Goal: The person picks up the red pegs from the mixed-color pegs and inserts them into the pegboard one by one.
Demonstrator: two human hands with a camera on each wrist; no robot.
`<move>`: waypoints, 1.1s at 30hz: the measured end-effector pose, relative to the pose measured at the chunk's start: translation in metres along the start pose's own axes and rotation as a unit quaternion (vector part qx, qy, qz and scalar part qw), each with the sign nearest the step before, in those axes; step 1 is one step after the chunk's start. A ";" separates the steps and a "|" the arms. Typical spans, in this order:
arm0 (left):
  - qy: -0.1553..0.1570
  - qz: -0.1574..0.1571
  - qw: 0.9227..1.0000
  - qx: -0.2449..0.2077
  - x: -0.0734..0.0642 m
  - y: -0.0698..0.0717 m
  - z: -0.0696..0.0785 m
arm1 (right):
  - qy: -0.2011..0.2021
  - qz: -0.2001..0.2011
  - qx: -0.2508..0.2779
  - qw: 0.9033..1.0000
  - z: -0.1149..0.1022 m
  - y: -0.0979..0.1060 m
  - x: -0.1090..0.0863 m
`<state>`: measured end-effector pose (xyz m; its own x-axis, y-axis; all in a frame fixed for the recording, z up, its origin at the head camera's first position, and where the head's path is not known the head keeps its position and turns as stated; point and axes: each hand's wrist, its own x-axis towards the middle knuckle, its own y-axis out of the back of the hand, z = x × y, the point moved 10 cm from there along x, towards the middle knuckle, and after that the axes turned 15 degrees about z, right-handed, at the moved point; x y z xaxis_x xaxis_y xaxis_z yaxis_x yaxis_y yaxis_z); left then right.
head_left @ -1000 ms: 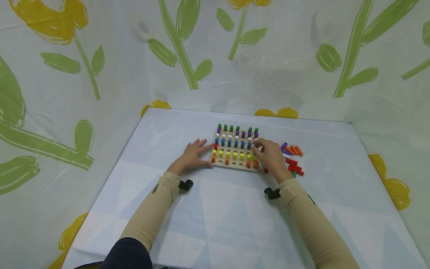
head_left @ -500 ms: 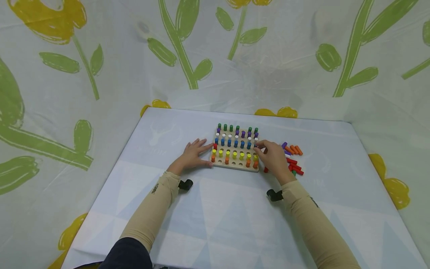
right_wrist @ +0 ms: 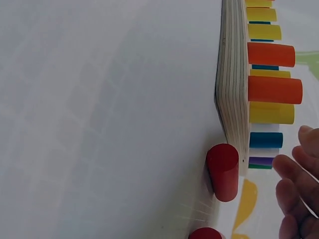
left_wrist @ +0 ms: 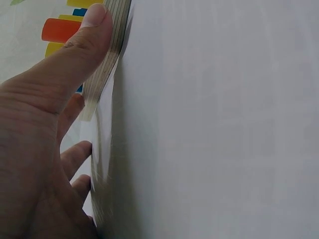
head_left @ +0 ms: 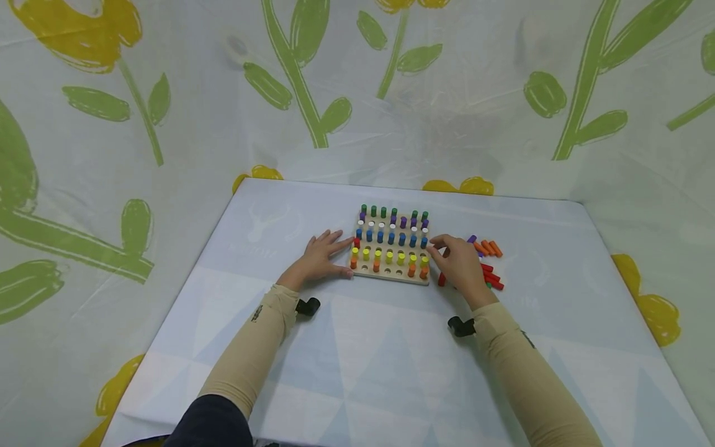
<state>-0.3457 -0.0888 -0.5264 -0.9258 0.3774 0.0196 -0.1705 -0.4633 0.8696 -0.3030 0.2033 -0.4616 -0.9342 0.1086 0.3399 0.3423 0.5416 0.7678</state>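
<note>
A wooden pegboard (head_left: 391,277) carries rows of upright pegs: green, purple, white, blue, yellow and orange, plus a single red peg (head_left: 356,242) at the left. Spread along the board's left side is my left hand (head_left: 317,261); in the left wrist view its thumb (left_wrist: 82,42) rests on the board's edge. My right hand (head_left: 455,261) hovers just off the right end of the blue row, fingers loosely bent with nothing between them. Beside those fingertips stands the end blue peg (head_left: 424,243). The right wrist view shows the fingers (right_wrist: 299,179) apart from the pegs.
Right of the board lies a loose pile with orange pegs (head_left: 488,248), red pegs (head_left: 493,277) and a few other colours, partly behind the right hand. One loose red peg (right_wrist: 223,172) lies close to the board's right corner. The pale tabletop (head_left: 357,372) reaches back to a flower-print curtain (head_left: 475,124).
My right hand has drawn back slightly to the right from the end of the blue row, leaving the end blue peg in full view. The left hand keeps its place.
</note>
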 end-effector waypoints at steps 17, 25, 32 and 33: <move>-0.003 0.001 1.000 -0.009 0.001 0.001 0.000 | -0.022 -0.020 -0.009 1.000 0.015 0.001 -0.006; 0.003 0.000 1.000 -0.008 0.001 0.000 -0.003 | -0.021 -0.028 -0.005 0.999 0.019 0.000 -0.008; 0.006 -0.004 1.000 0.002 0.000 -0.001 -0.003 | -0.018 -0.040 0.000 0.999 0.019 0.002 -0.012; 0.006 -0.003 1.000 0.004 0.000 -0.001 -0.003 | -0.017 -0.040 0.000 0.999 0.019 0.003 -0.012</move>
<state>-0.3464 -0.0906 -0.5282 -0.9289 0.3702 0.0074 -0.1742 -0.4546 0.8735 -0.2928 0.2196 -0.4742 -0.9616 0.0926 0.2583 0.2657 0.5497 0.7920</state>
